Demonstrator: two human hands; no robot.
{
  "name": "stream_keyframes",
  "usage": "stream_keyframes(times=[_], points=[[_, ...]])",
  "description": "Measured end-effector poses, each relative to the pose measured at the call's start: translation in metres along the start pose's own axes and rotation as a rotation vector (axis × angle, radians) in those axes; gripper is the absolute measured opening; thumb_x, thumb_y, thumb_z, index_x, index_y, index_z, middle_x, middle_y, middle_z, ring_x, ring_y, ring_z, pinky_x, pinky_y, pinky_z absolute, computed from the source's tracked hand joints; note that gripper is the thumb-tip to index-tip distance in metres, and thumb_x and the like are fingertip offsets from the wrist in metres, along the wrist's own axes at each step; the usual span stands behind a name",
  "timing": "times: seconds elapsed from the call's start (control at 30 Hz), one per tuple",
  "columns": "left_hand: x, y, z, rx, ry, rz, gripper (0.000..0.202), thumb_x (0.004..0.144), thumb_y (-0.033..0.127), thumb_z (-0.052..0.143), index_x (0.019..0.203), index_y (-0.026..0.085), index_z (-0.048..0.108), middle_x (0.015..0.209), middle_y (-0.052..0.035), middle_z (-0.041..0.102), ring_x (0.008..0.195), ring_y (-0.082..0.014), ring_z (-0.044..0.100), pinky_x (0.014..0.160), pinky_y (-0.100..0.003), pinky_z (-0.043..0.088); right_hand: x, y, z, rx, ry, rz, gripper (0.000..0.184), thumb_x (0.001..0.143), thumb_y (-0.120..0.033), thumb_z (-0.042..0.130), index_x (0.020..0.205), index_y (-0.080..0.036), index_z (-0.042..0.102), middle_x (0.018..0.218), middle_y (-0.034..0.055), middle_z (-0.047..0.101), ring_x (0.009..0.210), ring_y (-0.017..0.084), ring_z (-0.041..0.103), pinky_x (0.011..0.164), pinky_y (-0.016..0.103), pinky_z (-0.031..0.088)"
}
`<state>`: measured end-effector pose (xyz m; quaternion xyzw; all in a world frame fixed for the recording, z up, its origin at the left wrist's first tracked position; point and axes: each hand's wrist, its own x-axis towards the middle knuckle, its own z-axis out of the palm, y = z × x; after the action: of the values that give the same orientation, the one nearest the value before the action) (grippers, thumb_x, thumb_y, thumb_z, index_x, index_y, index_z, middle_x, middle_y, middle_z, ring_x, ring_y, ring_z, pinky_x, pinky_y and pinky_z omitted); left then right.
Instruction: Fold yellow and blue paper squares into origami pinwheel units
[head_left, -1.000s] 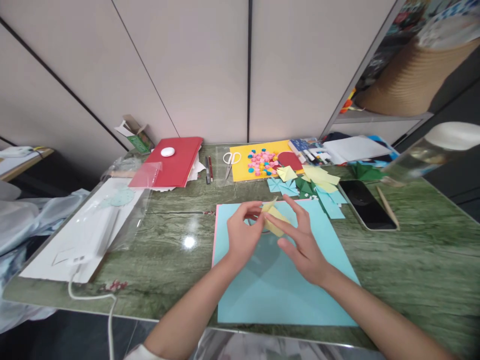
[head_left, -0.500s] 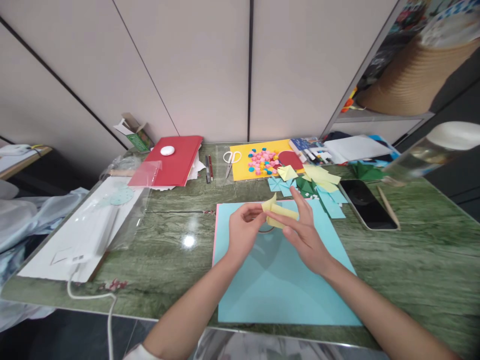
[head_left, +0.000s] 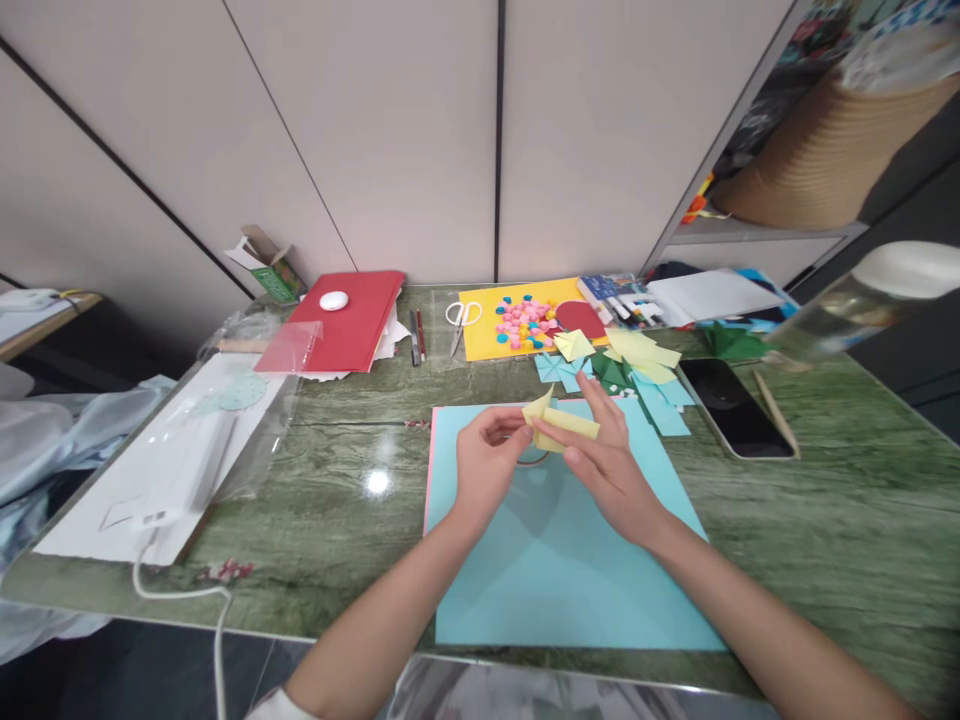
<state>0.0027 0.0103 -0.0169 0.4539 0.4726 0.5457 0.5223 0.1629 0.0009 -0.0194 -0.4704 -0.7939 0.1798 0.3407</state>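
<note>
A small folded yellow paper piece (head_left: 559, 422) is held just above a large light-blue sheet (head_left: 555, 560) on the green table. My left hand (head_left: 486, 468) pinches its left corner with fingers curled. Fingers of my right hand (head_left: 606, 462) are closed on its right side from below and behind. Both hands meet over the far part of the blue sheet.
Beyond the hands lie folded blue, green and yellow paper shapes (head_left: 622, 372), a yellow sheet with small coloured pieces (head_left: 525, 322), white scissors (head_left: 463, 318), pens (head_left: 417, 336) and a red folder (head_left: 349, 318). A black phone (head_left: 733, 406) lies right, a plastic-covered white board (head_left: 180, 450) left.
The yellow paper was turned and lifted slightly between my hands; my right fingers, spread a second ago, have closed on it. The hands stay over the same spot.
</note>
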Motion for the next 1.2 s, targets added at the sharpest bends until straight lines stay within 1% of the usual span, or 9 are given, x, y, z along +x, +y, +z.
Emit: stream_keyframes(times=[0.2,0.43,0.57,0.9,1.2], points=[[-0.0005,0.0003,0.0011,-0.023,0.019,0.01,0.016,0.071,0.022,0.064,0.086,0.015,0.064,0.087,-0.0067,0.068,0.08,-0.0163,0.064,0.075,-0.03,0.052,-0.0007,0.0009,0.001,-0.002,-0.003,-0.007,0.036,0.09,-0.042,0.034,0.123,-0.043,0.047,0.15,-0.0135,-0.002,0.138,0.029,0.001,0.108,0.056,0.008],[0.0002,-0.0009,0.0011,-0.038,0.034,0.005,0.017,0.07,0.019,0.063,0.087,0.015,0.063,0.086,-0.0067,0.069,0.079,-0.0161,0.065,0.075,-0.03,0.052,-0.0014,-0.0018,0.0,0.045,-0.033,0.006,0.037,0.09,-0.043,0.033,0.124,-0.041,0.047,0.15,-0.0127,-0.001,0.138,0.028,0.001,0.109,0.055,0.008],[-0.0002,-0.0004,0.0008,-0.047,0.036,0.001,0.017,0.07,0.02,0.064,0.086,0.015,0.063,0.085,-0.0061,0.069,0.079,-0.0163,0.065,0.074,-0.03,0.052,-0.0012,-0.0017,-0.0003,0.038,-0.029,0.014,0.036,0.09,-0.042,0.033,0.124,-0.041,0.047,0.15,-0.0125,-0.001,0.138,0.028,0.001,0.109,0.055,0.008],[-0.0009,-0.0022,0.0007,-0.063,0.039,0.021,0.017,0.07,0.022,0.065,0.086,0.016,0.063,0.086,-0.0062,0.068,0.079,-0.016,0.064,0.075,-0.03,0.052,-0.0009,-0.0027,0.001,-0.083,-0.021,-0.004,0.037,0.091,-0.041,0.032,0.125,-0.043,0.045,0.15,-0.0121,-0.001,0.137,0.03,0.003,0.107,0.056,0.009],[-0.0013,-0.0003,0.0005,-0.074,0.084,0.001,0.016,0.07,0.022,0.065,0.084,0.016,0.062,0.077,-0.0033,0.066,0.071,-0.0132,0.062,0.067,-0.025,0.05,-0.0025,-0.0047,0.0002,-0.165,-0.029,-0.032,0.038,0.091,-0.04,0.031,0.127,-0.043,0.042,0.151,-0.0106,-0.002,0.137,0.03,0.003,0.106,0.057,0.012]])
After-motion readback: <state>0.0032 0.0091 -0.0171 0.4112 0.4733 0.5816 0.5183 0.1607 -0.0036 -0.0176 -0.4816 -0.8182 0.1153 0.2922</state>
